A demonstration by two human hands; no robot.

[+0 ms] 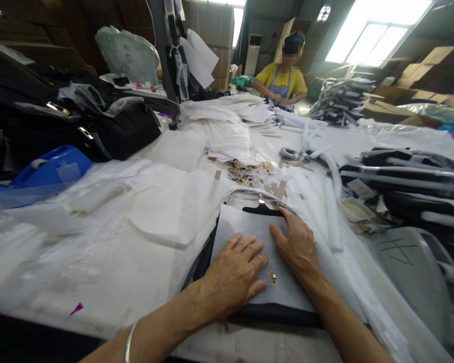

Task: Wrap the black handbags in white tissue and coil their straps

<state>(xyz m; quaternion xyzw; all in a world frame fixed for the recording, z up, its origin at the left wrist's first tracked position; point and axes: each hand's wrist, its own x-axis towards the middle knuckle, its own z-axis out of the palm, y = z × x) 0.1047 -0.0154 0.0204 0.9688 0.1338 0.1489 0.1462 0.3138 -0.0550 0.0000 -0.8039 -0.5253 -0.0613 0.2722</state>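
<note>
A black bag [276, 315] lies flat near the table's front edge, mostly covered by a thin white sheet [245, 222]. My left hand [236, 269] rests palm down on the sheet with its fingers spread. At the sheet's upper right, my right hand [297, 242] lies with thumb and fingers apart, fingertips by the bag's top edge. A small metal fitting [273, 278] shows through the sheet between my wrists. The bag's metal clasp [261, 199] sticks out above the sheet.
Tags with strings [249, 172] lie beyond the bag, before stacked white sheets [230, 126]. A blue tape dispenser [56, 171] and black bags [117, 126] stand left. Wrapped black pieces [408, 174] and a grey machine [408, 272] are right. A person in yellow [283, 83] works opposite.
</note>
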